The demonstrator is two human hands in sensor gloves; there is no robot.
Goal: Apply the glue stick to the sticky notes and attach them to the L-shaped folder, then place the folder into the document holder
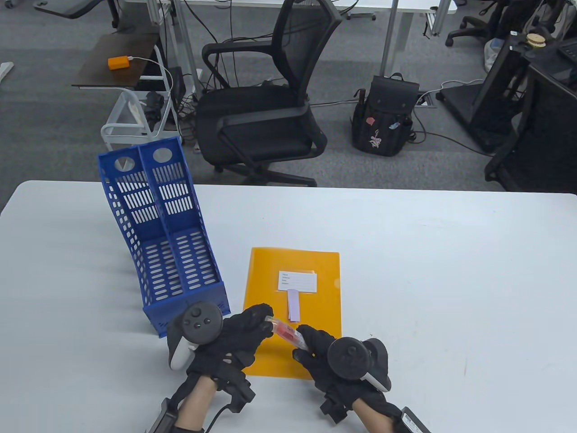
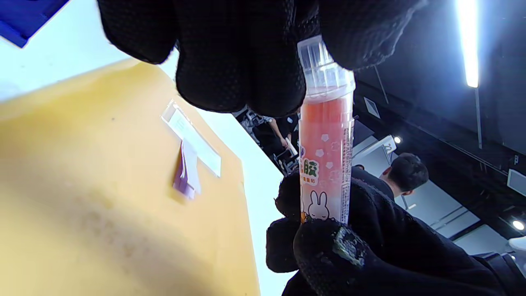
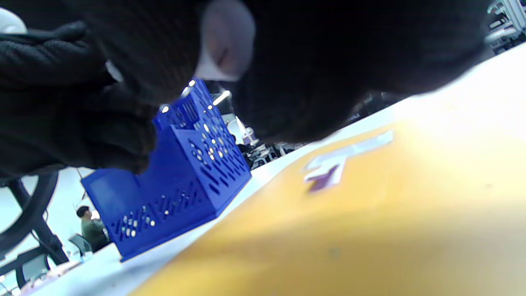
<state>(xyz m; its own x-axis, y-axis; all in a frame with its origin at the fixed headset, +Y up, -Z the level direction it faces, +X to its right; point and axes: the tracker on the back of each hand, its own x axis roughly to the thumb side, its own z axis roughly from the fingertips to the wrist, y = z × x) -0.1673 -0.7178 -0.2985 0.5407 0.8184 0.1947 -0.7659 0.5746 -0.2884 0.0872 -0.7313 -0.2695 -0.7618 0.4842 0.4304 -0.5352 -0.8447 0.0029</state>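
Observation:
An orange L-shaped folder point(image 1: 293, 311) lies flat on the white table point(image 1: 451, 270), bearing a white label point(image 1: 297, 281) with a pale purple sticky note point(image 1: 293, 305) just below it. Both hands hover over the folder's near end and share a pink glue stick point(image 1: 287, 333). My left hand point(image 1: 245, 331) pinches its clear cap end point(image 2: 324, 65). My right hand point(image 1: 322, 349) grips the other end of the tube point(image 2: 326, 172). The folder point(image 2: 102, 197), label and sticky note point(image 2: 187, 172) also show in the left wrist view. A blue document holder point(image 1: 167, 239) stands left of the folder.
The blue document holder point(image 3: 181, 181) has two slots, its open side facing up and toward me. An office chair point(image 1: 266, 108) and a black backpack point(image 1: 385, 119) stand on the floor beyond the table's far edge.

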